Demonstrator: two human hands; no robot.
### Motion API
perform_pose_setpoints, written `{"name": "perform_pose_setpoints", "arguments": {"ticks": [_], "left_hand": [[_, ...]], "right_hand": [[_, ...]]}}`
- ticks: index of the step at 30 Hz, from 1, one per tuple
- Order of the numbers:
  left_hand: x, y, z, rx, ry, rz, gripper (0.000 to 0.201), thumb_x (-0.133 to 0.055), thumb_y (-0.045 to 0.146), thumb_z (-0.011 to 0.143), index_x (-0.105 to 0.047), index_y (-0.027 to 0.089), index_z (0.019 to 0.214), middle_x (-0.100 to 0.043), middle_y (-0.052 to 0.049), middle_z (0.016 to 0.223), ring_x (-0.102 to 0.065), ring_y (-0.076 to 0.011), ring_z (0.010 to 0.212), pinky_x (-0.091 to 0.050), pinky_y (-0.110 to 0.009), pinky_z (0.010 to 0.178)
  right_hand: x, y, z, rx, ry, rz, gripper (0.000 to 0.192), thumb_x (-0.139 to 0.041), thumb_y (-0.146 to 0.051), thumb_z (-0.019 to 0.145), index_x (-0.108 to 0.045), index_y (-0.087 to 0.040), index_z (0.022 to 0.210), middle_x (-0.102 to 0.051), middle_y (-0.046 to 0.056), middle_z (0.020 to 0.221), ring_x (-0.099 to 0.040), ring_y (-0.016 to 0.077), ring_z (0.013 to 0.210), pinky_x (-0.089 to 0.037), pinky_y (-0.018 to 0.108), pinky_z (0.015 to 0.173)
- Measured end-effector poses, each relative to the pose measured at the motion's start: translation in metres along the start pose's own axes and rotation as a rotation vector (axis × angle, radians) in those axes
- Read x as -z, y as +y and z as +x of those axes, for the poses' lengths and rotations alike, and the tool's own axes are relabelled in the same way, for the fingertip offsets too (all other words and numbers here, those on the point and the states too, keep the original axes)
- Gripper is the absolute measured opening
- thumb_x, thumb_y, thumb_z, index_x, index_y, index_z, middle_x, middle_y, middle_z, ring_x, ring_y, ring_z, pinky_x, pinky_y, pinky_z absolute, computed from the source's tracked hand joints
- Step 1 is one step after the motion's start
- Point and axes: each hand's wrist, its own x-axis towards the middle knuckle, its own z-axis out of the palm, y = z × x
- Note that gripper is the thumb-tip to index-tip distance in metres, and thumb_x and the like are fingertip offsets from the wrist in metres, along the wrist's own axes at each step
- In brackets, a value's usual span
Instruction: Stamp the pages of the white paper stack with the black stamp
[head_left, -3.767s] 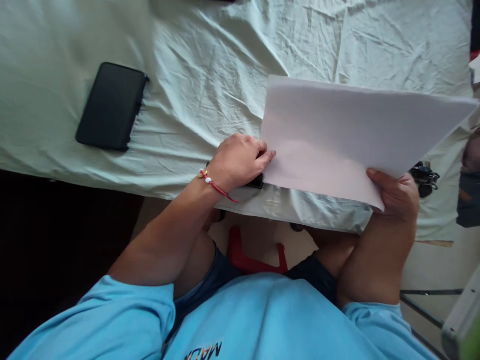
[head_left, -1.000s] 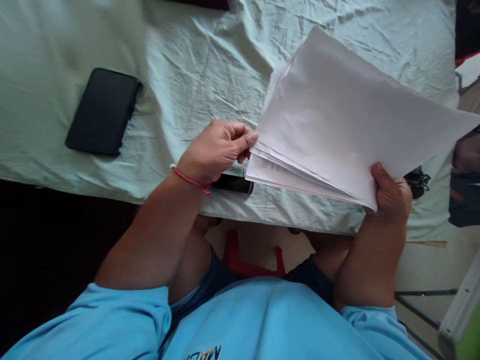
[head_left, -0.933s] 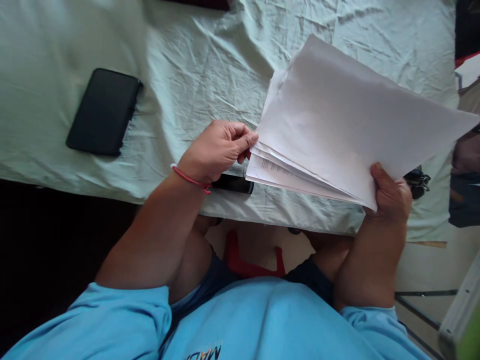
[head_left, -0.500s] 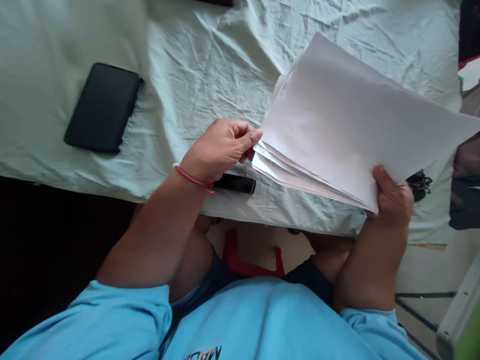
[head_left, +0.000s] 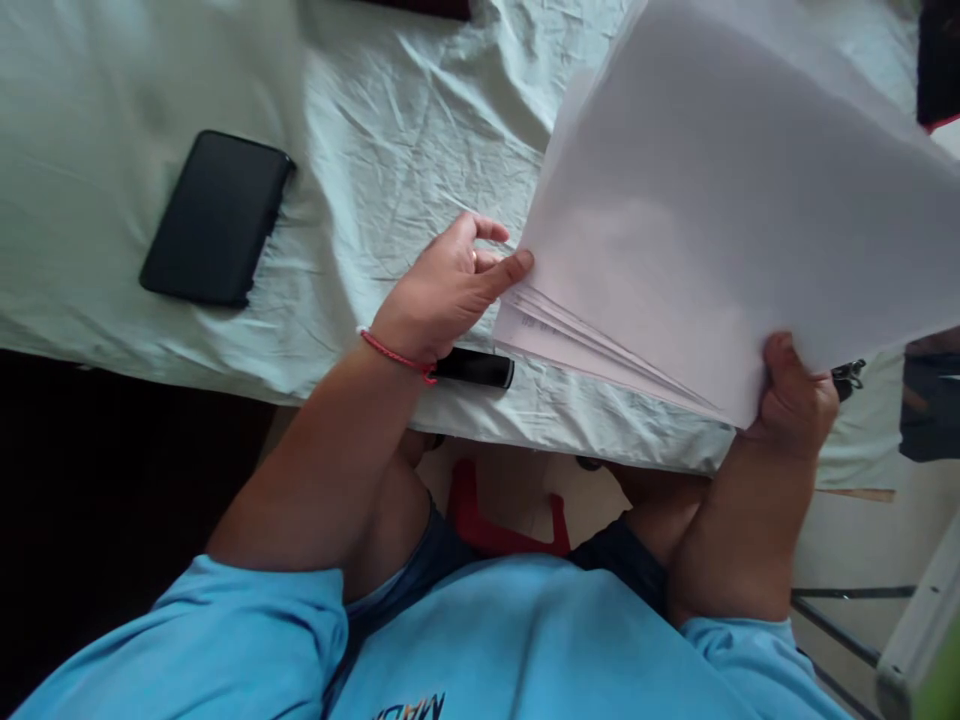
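Observation:
A sheaf of white paper sheets (head_left: pixel 712 210) is raised and tilted above a table covered with a pale green cloth (head_left: pixel 390 130). My right hand (head_left: pixel 795 400) grips the sheaf at its near right corner, thumb on top. My left hand (head_left: pixel 450 290) wears a red thread bracelet; its fingers are spread and its thumb touches the left edges of the sheets, which fan apart there. Print shows on one lower sheet. A black marker (head_left: pixel 476 368) lies on the cloth just under my left hand.
A black phone or case (head_left: pixel 216 218) lies on the cloth at the left. Dark keys (head_left: pixel 847 375) peek out under the papers at the right. A red stool part (head_left: pixel 487 520) shows between my knees. A grey frame (head_left: pixel 911 630) stands at the lower right.
The sheaf has lifted and tilted up toward the camera, filling more of the view. My left hand's fingers have uncurled and spread, with the thumb against the sheets' edges.

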Motion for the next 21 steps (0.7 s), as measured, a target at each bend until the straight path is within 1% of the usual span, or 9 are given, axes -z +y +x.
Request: {"name": "perform_pose_setpoints", "arguments": {"ticks": [1, 3, 5, 8, 11, 13, 17, 19, 21], "left_hand": [[0.0, -0.001, 0.0, -0.022, -0.025, -0.028, 0.021, -0.078, 0.029, 0.099, -0.065, 0.022, 0.114, -0.072, 0.001, 0.084, -0.069, -0.0163, 0.082, -0.051, -0.027, 0.075], [-0.001, -0.001, -0.001, -0.075, -0.054, -0.044, 0.015, -0.078, 0.034, 0.098, -0.069, 0.021, 0.102, -0.076, -0.001, 0.089, -0.072, -0.0181, 0.089, -0.054, -0.027, 0.077], [-0.004, 0.002, -0.003, -0.129, -0.048, -0.024, 0.026, -0.08, 0.041, 0.097, -0.069, 0.02, 0.086, -0.076, -0.002, 0.088, -0.072, -0.0196, 0.093, -0.054, -0.027, 0.077], [-0.008, 0.005, -0.006, -0.196, -0.046, -0.064, 0.036, -0.081, 0.048, 0.096, -0.067, 0.02, 0.078, -0.075, -0.003, 0.083, -0.074, -0.0222, 0.099, -0.056, -0.028, 0.078], [-0.009, 0.0, -0.002, -0.282, -0.056, -0.161, 0.036, -0.083, 0.048, 0.094, -0.068, 0.02, 0.078, -0.074, -0.003, 0.084, -0.075, -0.0233, 0.106, -0.06, -0.03, 0.086], [-0.007, -0.006, 0.005, -0.362, -0.045, -0.209, 0.03, -0.09, 0.042, 0.088, -0.07, 0.02, 0.082, -0.075, -0.002, 0.087, -0.075, -0.0235, 0.105, -0.062, -0.034, 0.092], [-0.004, -0.019, 0.015, -0.465, -0.096, -0.295, 0.033, -0.1, 0.029, 0.075, -0.078, 0.02, 0.097, -0.079, -0.003, 0.099, -0.076, -0.0269, 0.108, -0.064, -0.042, 0.1], [-0.005, -0.022, 0.015, -0.47, -0.108, -0.312, 0.029, -0.098, 0.031, 0.078, -0.08, 0.021, 0.098, -0.079, -0.003, 0.1, -0.077, -0.0284, 0.112, -0.064, -0.044, 0.102], [-0.007, -0.023, 0.013, -0.488, -0.093, -0.328, 0.024, -0.096, 0.034, 0.083, -0.082, 0.022, 0.098, -0.08, -0.002, 0.101, -0.077, -0.0273, 0.111, -0.063, -0.044, 0.105]], "right_hand": [[0.0, 0.0, -0.001, 0.008, 0.006, 0.002, 0.042, -0.097, -0.043, 0.068, -0.081, -0.019, 0.099, -0.08, 0.002, 0.107, -0.076, 0.0183, 0.112, -0.062, 0.038, 0.116], [0.0, 0.001, -0.004, -0.006, 0.011, 0.011, 0.042, -0.098, -0.042, 0.066, -0.08, -0.02, 0.097, -0.079, 0.001, 0.104, -0.076, 0.0177, 0.108, -0.063, 0.038, 0.115], [0.0, 0.003, -0.005, -0.027, -0.006, 0.027, 0.043, -0.099, -0.04, 0.062, -0.079, -0.021, 0.095, -0.078, -0.001, 0.1, -0.076, 0.0161, 0.103, -0.063, 0.037, 0.114], [0.001, 0.005, -0.006, -0.035, -0.048, 0.054, 0.039, -0.099, -0.035, 0.06, -0.076, -0.022, 0.089, -0.076, -0.002, 0.094, -0.075, 0.016, 0.102, -0.063, 0.038, 0.113], [0.001, 0.007, -0.003, -0.042, -0.037, 0.067, 0.042, -0.098, -0.031, 0.054, -0.074, -0.022, 0.087, -0.074, -0.002, 0.092, -0.073, 0.0174, 0.102, -0.063, 0.041, 0.111], [0.003, 0.008, 0.0, -0.034, -0.028, 0.062, 0.046, -0.098, -0.03, 0.047, -0.073, -0.021, 0.085, -0.072, -0.002, 0.09, -0.072, 0.0186, 0.101, -0.062, 0.045, 0.113], [0.011, 0.01, 0.005, -0.01, -0.142, -0.033, 0.055, -0.101, -0.031, 0.042, -0.074, -0.018, 0.087, -0.073, 0.001, 0.094, -0.072, 0.0211, 0.103, -0.055, 0.052, 0.121], [0.013, 0.011, 0.005, -0.016, -0.198, -0.074, 0.056, -0.102, -0.029, 0.045, -0.074, -0.017, 0.091, -0.074, 0.003, 0.099, -0.072, 0.0218, 0.106, -0.053, 0.054, 0.123], [0.012, 0.013, 0.006, -0.014, -0.19, -0.054, 0.061, -0.102, -0.026, 0.042, -0.073, -0.017, 0.095, -0.073, 0.003, 0.103, -0.071, 0.0217, 0.108, -0.051, 0.054, 0.125]]}}
